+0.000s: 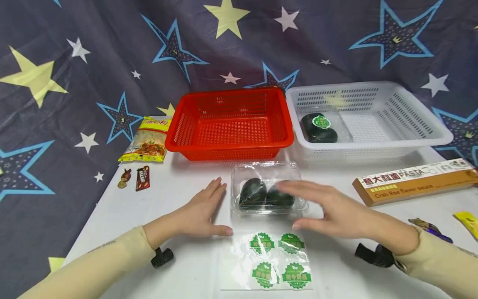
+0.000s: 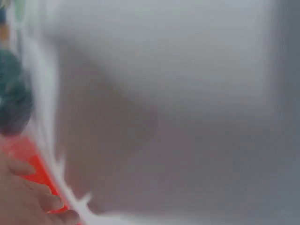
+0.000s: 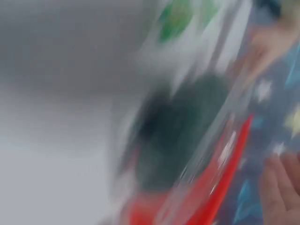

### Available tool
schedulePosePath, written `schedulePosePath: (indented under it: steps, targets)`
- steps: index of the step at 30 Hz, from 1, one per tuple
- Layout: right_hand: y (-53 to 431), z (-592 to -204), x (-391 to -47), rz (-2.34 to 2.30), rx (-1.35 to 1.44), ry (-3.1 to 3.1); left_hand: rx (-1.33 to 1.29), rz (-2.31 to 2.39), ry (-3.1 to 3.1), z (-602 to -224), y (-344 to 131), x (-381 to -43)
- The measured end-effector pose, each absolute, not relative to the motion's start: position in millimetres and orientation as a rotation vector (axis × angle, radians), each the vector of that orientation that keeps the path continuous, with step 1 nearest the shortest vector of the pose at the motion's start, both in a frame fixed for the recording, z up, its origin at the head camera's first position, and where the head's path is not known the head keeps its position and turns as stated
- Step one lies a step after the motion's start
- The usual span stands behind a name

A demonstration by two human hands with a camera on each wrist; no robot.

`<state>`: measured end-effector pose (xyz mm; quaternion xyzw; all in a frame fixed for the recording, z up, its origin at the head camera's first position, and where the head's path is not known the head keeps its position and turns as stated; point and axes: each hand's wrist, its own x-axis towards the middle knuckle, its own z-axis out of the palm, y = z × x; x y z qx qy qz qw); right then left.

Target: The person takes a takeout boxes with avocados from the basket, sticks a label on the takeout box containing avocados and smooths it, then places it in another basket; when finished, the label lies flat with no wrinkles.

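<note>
A clear plastic clamshell box [image 1: 267, 166] with two dark green avocados [image 1: 253, 193] inside sits mid-table, its lid closed over them. To its left, my left hand [image 1: 201, 209] spreads its fingers beside the box wall, thumb pointing inward, holding nothing. My right hand [image 1: 332, 207] has straight fingers that overlap the box's right side in the head view; its thumb is apart below. Just in front of the box lies a sheet of green round stickers [image 1: 262, 243]. Both wrist views are blurred, with fingers [image 2: 37, 197] at the left one's lower corner and avocados [image 3: 178, 131] in the right one.
Behind the box stand a red basket [image 1: 229, 153] and a white basket [image 1: 373, 145]; the white one holds a stickered avocado box [image 1: 345, 128]. A pasta box [image 1: 414, 182] lies at right near small packets [image 1: 429, 228]. At left are a yellow food bag [image 1: 145, 141] and small snacks [image 1: 142, 177].
</note>
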<state>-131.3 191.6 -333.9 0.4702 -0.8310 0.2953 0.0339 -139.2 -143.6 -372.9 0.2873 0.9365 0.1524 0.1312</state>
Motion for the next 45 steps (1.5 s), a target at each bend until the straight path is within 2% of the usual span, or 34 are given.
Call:
schedulePosePath:
  steps: [5,15,18,38,45]
  targets:
    - [157.3,-345.2,-114.1,0.855,1.813,-2.446,0.861,0.286,2.704,-384.8,-144.3,-133.5]
    - [129.7,-386.7,-118.8,0.400,2.000,-2.448,0.864,0.129,2.705,-390.9,-141.7,-132.3]
    - [129.1,-391.9,-118.3,0.288,2.016,-2.383,0.867,0.110,2.714,-390.9,-141.0,-132.9]
    - [117.5,-386.8,-122.5,0.287,1.948,-2.250,0.850,0.114,2.700,-386.5,-140.1,-130.2]
    - [122.1,-367.6,-118.9,0.221,1.944,-2.194,0.855,0.105,2.697,-385.2,-139.5,-130.4]
